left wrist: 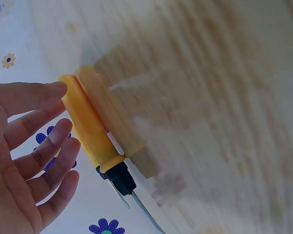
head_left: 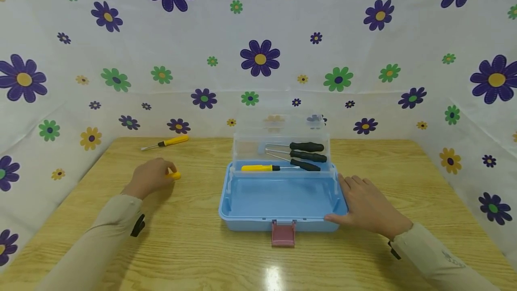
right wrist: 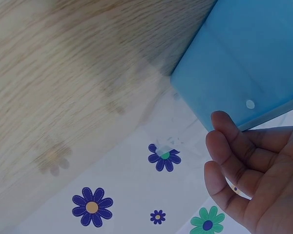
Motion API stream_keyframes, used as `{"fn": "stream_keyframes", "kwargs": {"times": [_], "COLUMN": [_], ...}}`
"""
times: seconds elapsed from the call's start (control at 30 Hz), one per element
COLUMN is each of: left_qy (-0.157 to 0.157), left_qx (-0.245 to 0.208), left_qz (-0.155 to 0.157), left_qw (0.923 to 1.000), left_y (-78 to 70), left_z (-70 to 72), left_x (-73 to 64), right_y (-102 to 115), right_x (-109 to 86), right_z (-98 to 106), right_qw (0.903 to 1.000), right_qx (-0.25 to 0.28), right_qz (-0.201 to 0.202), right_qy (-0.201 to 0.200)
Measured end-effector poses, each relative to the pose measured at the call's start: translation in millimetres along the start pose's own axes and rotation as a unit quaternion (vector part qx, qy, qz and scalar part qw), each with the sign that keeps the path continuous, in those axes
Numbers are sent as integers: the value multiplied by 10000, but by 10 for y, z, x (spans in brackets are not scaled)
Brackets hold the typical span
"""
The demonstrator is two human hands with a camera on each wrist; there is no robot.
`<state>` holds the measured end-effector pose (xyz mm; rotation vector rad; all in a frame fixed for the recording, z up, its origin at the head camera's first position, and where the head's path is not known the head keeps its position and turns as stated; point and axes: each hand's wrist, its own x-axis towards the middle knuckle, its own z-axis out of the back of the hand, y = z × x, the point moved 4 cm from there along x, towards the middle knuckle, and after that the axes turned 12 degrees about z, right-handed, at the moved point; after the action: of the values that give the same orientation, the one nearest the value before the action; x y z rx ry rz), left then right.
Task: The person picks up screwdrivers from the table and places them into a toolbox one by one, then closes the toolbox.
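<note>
"What's the piece that matters here?"

"The slim screwdriver with a yellow handle, black collar and metal shaft (left wrist: 90, 129). It's at the surface of the glossy wooden table (head_left: 181, 250), left of the light-blue plastic toolbox (head_left: 246, 225) and well apart from it."

"Does the left hand (head_left: 149, 176) have it?"

"Thumb and forefinger meet at the end of the yellow handle, the other fingers loosely bent. Whether they truly pinch it, I can't tell."

"And the right hand (head_left: 369, 203)?"

"Spread against the toolbox's near right corner, thumb at the front rim, fingers along the side, not wrapped round anything. I'd guess it's steadying the box."

"So which step is this?"

"Picking up that screwdriver, I'd judge. The next move calls for a sure pinch on the handle before lifting."

"And farther out?"

"The clear plastic tray (head_left: 278, 174) holds another yellow-handled screwdriver (head_left: 258, 168) and three black-handled tools (head_left: 308, 156). A pink plastic clasp (head_left: 283, 235) hangs in front, and one more yellow-handled driver (head_left: 174, 140) lies near the far edge."
</note>
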<state>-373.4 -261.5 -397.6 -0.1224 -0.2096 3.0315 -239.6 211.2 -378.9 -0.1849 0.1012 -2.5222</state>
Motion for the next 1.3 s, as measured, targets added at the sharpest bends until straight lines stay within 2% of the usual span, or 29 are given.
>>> {"fn": "stream_keyframes", "kwargs": {"times": [0.53,0.9,1.3], "left_qy": [96,-155,-150], "left_qx": [142,150,145], "left_qz": [-80,-420,-406], "left_qw": [9998,9989,9990], "left_y": [21,92,155], "left_z": [-12,-55,-57], "left_x": [-108,-121,-186], "right_y": [7,-1,-5], "right_x": [-3,-8,-1], "right_z": [8,-8,11], "right_qw": [10000,10000,10000], "right_qx": [11,34,-2], "right_qz": [-18,-30,-8], "right_qy": [32,31,22]}}
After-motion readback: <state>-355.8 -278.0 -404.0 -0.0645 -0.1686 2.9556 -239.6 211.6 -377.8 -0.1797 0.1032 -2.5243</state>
